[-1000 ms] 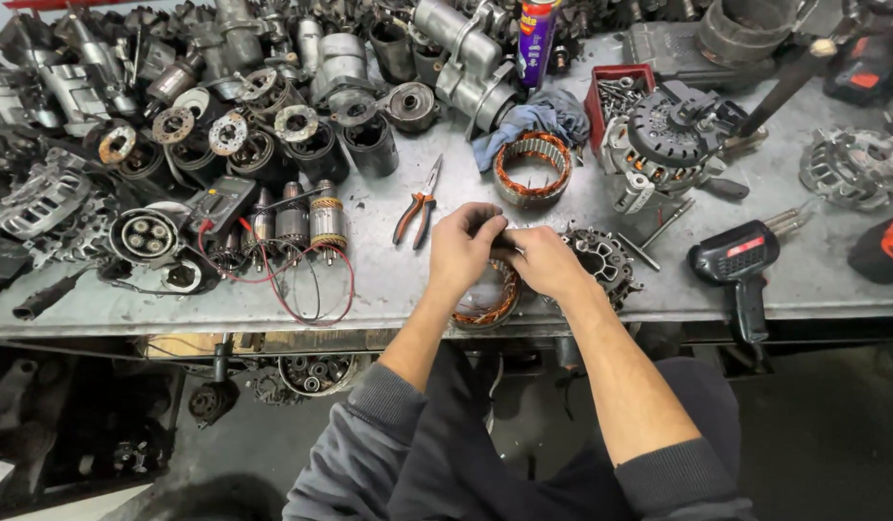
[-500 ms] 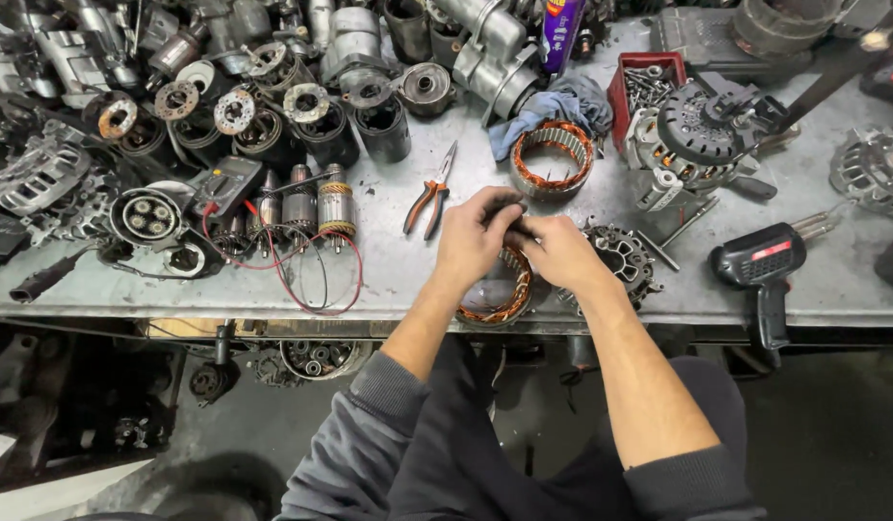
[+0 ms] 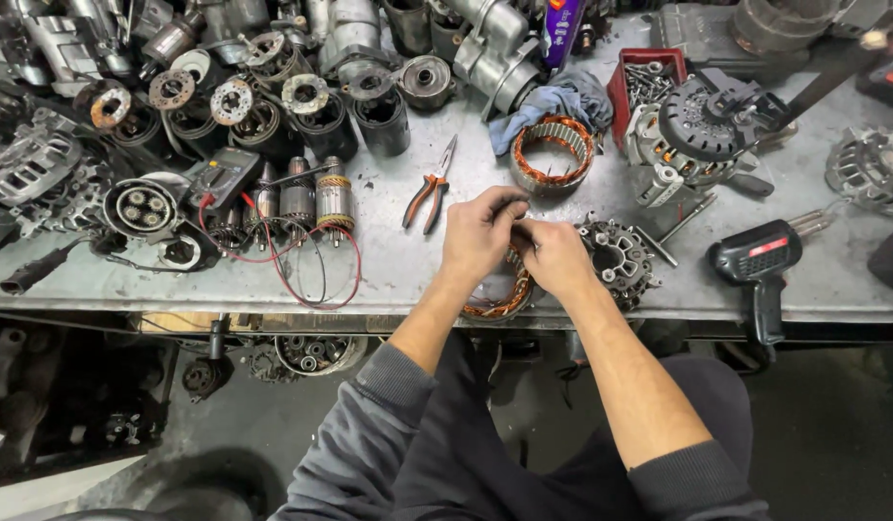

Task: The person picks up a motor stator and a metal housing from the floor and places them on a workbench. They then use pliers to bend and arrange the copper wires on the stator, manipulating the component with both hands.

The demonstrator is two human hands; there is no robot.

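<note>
Fingers of left hand (image 3: 478,234) & right hand (image 3: 555,256) pinched shut on ribbed copper-wound stator ring (image 3: 500,301) at steel bench (image 3: 408,265) edge.

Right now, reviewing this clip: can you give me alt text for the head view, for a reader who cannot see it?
A person's left hand and right hand meet over a copper-wound stator ring at the near edge of a cluttered metal workbench. Orange-handled pliers, a second stator ring and a black power tool lie around them.
</note>
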